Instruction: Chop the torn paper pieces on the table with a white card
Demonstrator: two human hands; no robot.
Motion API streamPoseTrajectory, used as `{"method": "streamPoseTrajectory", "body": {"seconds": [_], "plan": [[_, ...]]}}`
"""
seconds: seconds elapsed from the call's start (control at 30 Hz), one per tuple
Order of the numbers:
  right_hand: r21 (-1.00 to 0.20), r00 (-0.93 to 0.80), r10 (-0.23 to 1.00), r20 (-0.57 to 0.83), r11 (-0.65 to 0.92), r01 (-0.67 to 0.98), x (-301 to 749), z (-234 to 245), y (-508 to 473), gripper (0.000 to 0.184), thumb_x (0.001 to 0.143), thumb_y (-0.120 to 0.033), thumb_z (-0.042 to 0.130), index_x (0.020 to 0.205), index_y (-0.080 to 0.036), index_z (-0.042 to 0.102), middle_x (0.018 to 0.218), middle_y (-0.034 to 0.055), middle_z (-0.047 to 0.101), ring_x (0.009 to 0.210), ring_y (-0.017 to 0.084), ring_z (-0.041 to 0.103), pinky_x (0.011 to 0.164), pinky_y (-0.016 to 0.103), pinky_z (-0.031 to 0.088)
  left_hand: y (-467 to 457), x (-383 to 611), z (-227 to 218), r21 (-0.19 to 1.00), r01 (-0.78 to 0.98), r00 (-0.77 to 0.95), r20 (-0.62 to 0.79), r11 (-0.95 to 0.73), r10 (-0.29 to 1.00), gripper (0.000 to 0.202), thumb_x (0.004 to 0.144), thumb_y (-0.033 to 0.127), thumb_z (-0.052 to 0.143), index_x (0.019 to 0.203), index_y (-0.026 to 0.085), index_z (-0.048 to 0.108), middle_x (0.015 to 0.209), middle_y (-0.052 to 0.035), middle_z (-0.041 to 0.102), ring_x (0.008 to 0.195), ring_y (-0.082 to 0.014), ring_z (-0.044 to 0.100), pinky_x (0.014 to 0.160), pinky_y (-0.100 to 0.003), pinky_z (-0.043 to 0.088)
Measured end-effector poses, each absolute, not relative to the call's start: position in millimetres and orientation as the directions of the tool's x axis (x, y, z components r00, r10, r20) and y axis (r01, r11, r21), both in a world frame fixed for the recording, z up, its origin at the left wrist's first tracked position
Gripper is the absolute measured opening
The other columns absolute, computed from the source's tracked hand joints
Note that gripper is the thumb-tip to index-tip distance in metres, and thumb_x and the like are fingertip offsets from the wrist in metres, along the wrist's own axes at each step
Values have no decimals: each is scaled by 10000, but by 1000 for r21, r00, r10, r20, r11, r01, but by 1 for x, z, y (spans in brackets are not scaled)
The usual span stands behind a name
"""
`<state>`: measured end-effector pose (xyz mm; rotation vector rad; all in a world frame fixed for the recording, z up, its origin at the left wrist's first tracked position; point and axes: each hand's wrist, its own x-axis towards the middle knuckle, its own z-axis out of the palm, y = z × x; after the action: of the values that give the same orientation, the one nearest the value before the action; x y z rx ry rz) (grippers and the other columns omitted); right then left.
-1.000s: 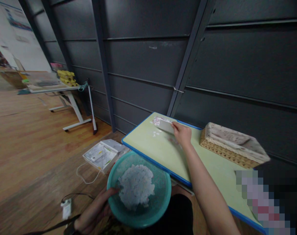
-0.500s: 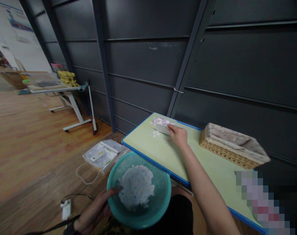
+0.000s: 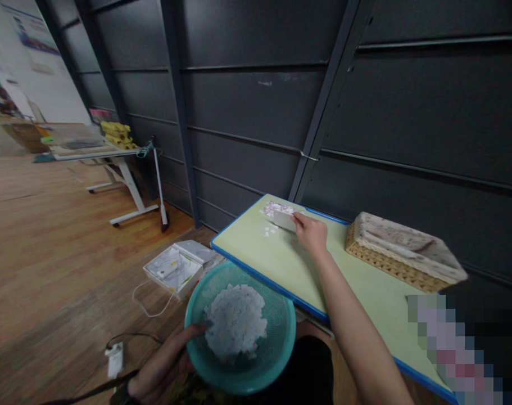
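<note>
My left hand (image 3: 184, 350) grips the rim of a green plastic colander (image 3: 276, 360), thumb over the edge and the other fingers mostly hidden below. Inside it lies a heap of small white paper-like scraps (image 3: 235, 320). The colander sits in front of the pale yellow tabletop (image 3: 256, 253) with the blue edge. Out on that table my right hand (image 3: 310, 232) pinches a flat white card-like piece (image 3: 283, 221), held on edge against the tabletop. Just behind the piece is a pile of pinkish-white scraps (image 3: 276, 208), and a few loose white bits (image 3: 271, 231) lie in front.
A cloth-lined wicker basket (image 3: 390, 267) stands at the table's back right, near a blurred-out patch (image 3: 453, 349). An open white box (image 3: 175, 270) and a power strip (image 3: 114, 360) lie on the floor at left. A dark panel wall (image 3: 247, 107) rises behind the table.
My right hand and the white piece have shifted slightly to the right, uncovering a little more of the pile and loose bits. My left hand keeps its hold on the colander.
</note>
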<state>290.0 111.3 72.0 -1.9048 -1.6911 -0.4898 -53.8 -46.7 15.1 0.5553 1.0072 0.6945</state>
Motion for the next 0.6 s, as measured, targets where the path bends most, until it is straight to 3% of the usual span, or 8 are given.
{"method": "streamPoseTrajectory", "body": {"seconds": [0.23, 0.4, 0.6], "plan": [[-206, 164, 777, 608, -46, 978, 290, 73, 111, 351, 915, -388, 422, 1107, -256, 685, 951, 64, 728, 812, 201, 656, 702, 269, 416, -45, -53, 13, 691, -267, 352, -579, 672, 735, 577, 655, 418, 753, 1155, 154, 638, 880, -81, 802, 935, -319, 712, 800, -393, 571], [-165, 188, 780, 596, -110, 980, 292, 74, 111, 356, 912, -374, 420, 1121, -246, 679, 907, 82, 730, 755, 199, 653, 659, 267, 396, -44, -54, 13, 695, -246, 375, -575, 676, 727, 443, 652, 423, 754, 1000, 152, 711, 928, -84, 796, 896, -302, 721, 818, -381, 563], [-185, 155, 772, 616, -49, 981, 293, 70, 113, 357, 912, -397, 419, 1107, -260, 684, 933, 65, 732, 799, 205, 662, 703, 274, 418, -45, -55, 12, 690, -252, 388, -571, 679, 724, 376, 688, 410, 728, 963, 154, 722, 907, -80, 799, 896, -299, 722, 806, -377, 564]]}}
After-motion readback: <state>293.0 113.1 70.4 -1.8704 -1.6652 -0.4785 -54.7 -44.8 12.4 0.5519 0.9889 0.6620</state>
